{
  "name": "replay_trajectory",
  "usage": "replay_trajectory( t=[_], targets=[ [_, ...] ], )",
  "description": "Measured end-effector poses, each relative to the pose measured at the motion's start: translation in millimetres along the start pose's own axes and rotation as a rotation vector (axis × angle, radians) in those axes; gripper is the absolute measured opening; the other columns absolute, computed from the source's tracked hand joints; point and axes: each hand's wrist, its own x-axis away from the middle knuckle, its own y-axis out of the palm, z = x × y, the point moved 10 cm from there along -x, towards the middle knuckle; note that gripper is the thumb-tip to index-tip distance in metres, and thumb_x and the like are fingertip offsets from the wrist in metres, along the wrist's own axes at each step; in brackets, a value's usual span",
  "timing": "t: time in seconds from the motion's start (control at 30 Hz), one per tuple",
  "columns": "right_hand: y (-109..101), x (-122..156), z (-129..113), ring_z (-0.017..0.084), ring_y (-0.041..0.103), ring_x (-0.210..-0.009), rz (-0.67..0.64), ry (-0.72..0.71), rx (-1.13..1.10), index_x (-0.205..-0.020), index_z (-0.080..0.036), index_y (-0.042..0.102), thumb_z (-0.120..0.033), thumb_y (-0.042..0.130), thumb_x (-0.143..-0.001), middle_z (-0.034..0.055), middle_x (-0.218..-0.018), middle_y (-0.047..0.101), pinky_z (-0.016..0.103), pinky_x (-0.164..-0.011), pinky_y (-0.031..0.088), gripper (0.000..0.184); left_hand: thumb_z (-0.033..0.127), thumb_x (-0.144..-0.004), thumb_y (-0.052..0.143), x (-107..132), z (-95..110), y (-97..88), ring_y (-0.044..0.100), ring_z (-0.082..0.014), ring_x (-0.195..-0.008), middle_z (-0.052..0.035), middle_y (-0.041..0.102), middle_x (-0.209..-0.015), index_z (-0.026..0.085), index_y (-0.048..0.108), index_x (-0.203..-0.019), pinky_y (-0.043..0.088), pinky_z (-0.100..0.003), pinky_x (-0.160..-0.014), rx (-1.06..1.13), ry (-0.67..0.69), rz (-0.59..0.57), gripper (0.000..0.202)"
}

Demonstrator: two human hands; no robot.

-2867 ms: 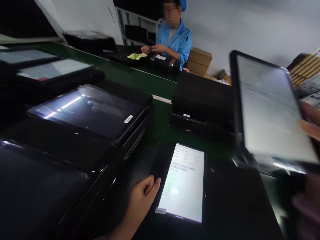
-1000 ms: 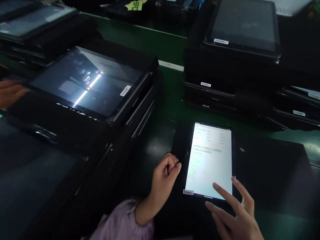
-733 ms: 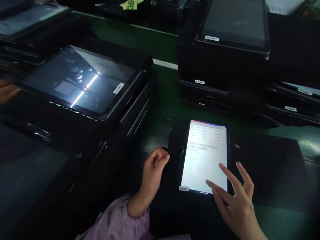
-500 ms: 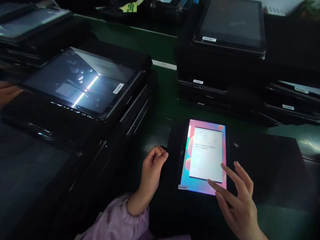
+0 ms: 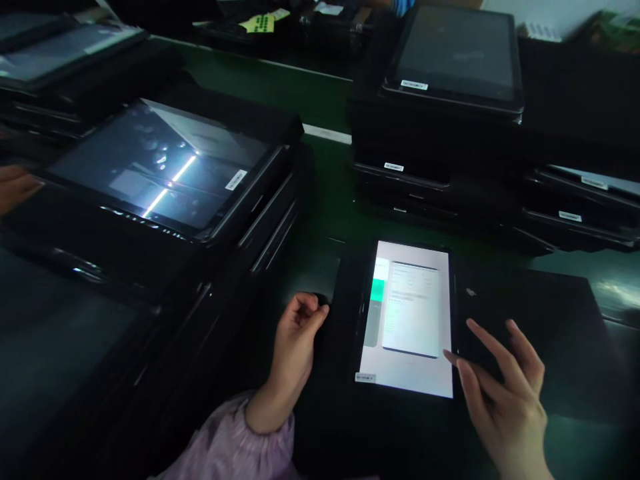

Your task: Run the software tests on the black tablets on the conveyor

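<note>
A tablet [image 5: 411, 373] lies face up on a dark surface in front of me, its screen lit. A white page shows as a smaller card on a pale background, with part of a second card at the left edge. A barcode label [image 5: 365, 378] sits at the tablet's lower left corner. My right hand [image 5: 505, 393] is over the tablet's lower right edge, fingers spread, holding nothing; one fingertip is close to the screen, and contact cannot be told. My left hand [image 5: 295, 340] rests left of the tablet, fingers curled and thumb against them, with nothing visible in it.
Stacked dark tablets with cases stand at the left [image 5: 165, 173], with a barcode label on the top one. More stacks stand behind at the right [image 5: 457, 60]. Another person's hand [image 5: 17, 187] is at the left edge. Yellow paper [image 5: 260, 24] lies at the back.
On the screen, the colourful wallpaper has turned pale and the page card has shrunk slightly, with another card at its left. My right hand has moved right; my left hand shifted slightly left.
</note>
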Motion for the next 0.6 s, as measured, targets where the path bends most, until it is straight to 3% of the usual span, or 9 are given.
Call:
replay_trajectory(
  t=[0.13,0.27,0.33,0.5,0.6],
  targets=[
    [-4,-1,1,0.036,0.036,-0.164,0.008,0.025,-0.015,-0.121,-0.025,0.076,-0.020,0.061,-0.110,0.0050,-0.165,0.055,0.053,-0.116,0.049,0.020,0.029,-0.048,0.088,0,-2,2.9,0.041,-0.0101,-0.064,0.0061,0.049,-0.069,0.023,0.057,-0.062,0.040,-0.025,-0.065,0.002,-0.037,-0.011,0.035],
    [12,-8,-21,0.038,0.020,-0.171,-0.081,-0.081,-0.035,-0.133,-0.026,0.073,-0.020,0.063,-0.108,0.0012,-0.182,0.030,0.056,-0.123,0.043,0.027,0.029,-0.046,0.087,1,-3,3.9,0.040,-0.0093,-0.063,0.0067,0.048,-0.069,0.023,0.055,-0.062,0.040,-0.024,-0.064,0.004,-0.044,-0.009,0.036],
    [19,-9,-26,0.040,0.015,-0.172,-0.114,-0.112,-0.042,-0.135,-0.026,0.072,-0.021,0.064,-0.107,0.0010,-0.184,0.025,0.057,-0.122,0.043,0.030,0.029,-0.046,0.087,1,-3,4.1,0.040,-0.0092,-0.062,0.0067,0.049,-0.069,0.023,0.055,-0.062,0.040,-0.024,-0.063,0.003,-0.047,-0.007,0.036],
    [23,-8,-26,0.043,0.014,-0.171,-0.127,-0.102,-0.028,-0.138,-0.026,0.071,-0.022,0.063,-0.107,0.0031,-0.184,0.024,0.062,-0.121,0.045,0.032,0.028,-0.046,0.087,1,-3,5.6,0.040,-0.0085,-0.061,0.0062,0.050,-0.069,0.022,0.056,-0.061,0.038,-0.023,-0.060,-0.001,-0.048,-0.009,0.035],
    [26,-6,-24,0.044,0.015,-0.171,-0.153,-0.089,-0.024,-0.135,-0.028,0.074,-0.025,0.062,-0.108,0.0047,-0.180,0.034,0.063,-0.116,0.051,0.030,0.029,-0.046,0.087,1,-1,6.0,0.040,-0.0080,-0.060,0.0065,0.050,-0.069,0.022,0.055,-0.061,0.038,-0.022,-0.058,-0.004,-0.051,-0.012,0.035]
  ],
)
